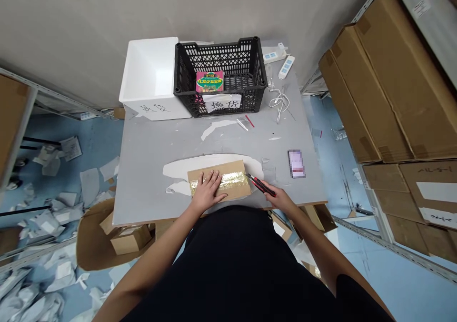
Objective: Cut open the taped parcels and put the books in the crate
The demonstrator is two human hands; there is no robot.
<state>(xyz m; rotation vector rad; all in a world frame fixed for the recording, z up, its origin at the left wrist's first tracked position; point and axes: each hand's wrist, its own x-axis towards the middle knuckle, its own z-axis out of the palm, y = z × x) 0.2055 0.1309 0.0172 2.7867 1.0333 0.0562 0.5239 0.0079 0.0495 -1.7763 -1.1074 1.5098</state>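
Note:
A taped brown cardboard box (237, 167) lies near the front edge of the grey table, over a white torn wrapper (178, 166). Shiny yellowish tape (233, 181) runs along its top. My left hand (207, 188) rests flat on the left part of the box, fingers spread. In my right hand (280, 199) is a red and black utility knife (262, 186), held closed in the fingers. Its blade tip is at the right end of the box, by the tape; whether it has cut in I cannot tell.
At the back stand a white foam box (157, 106) and a black crate (217, 93) with a pink and green package (210, 81) inside. A phone (296, 164), a white cable (280, 102) and power strips (286, 67) lie to the right. Cartons (389, 88) fill the right shelf.

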